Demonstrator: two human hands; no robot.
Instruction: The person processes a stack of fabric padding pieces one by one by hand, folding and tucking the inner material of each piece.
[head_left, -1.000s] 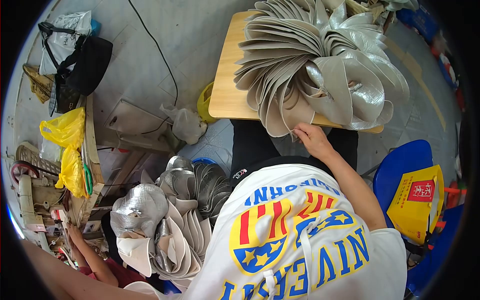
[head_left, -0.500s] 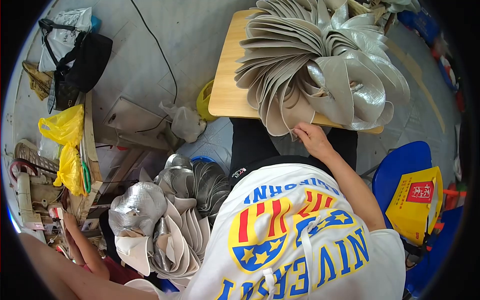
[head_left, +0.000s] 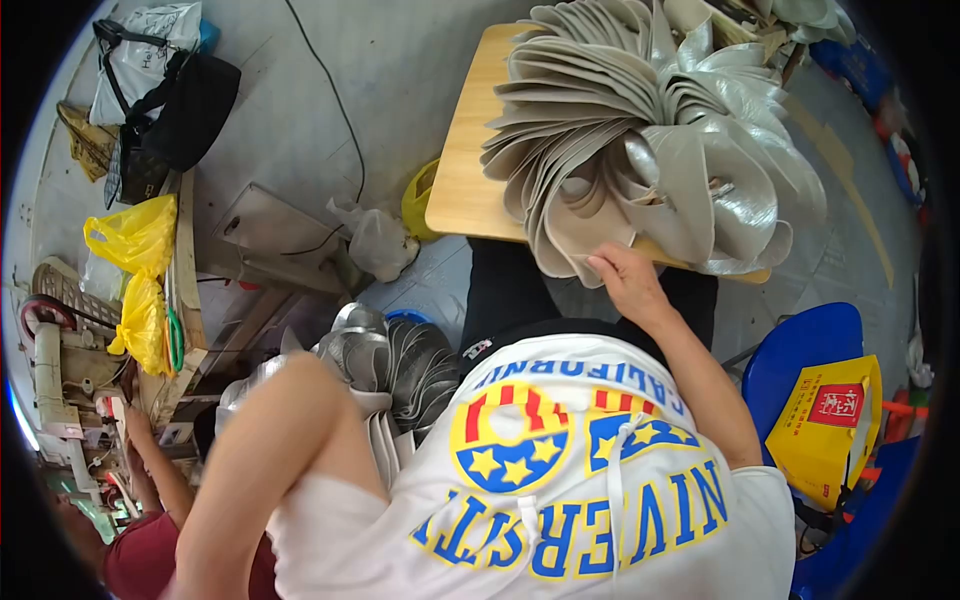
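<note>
A fanned pile of grey insoles (head_left: 570, 110), some with silvery foil faces, covers much of the small wooden table (head_left: 465, 150). At the table's near edge, my right hand (head_left: 630, 282) is closed on the lower tip of the front insole (head_left: 565, 250), thumb and fingers pinching it. My left arm is bent, its elbow raised in front of a second pile of insoles (head_left: 405, 360) low at my left. The forearm drops toward the bottom of the view, and the left hand itself is not visible.
On my right is a blue chair (head_left: 805, 335) with a yellow paper bag (head_left: 825, 415). To the left, yellow plastic bags (head_left: 140, 320) hang by a workbench, where another person in a dark red top (head_left: 150, 555) works. A black cable (head_left: 335, 90) crosses the floor.
My left arm has bent and lifted its elbow, now covering part of the lower insole pile. My right hand stays at the front insole's tip. The view has shifted slightly.
</note>
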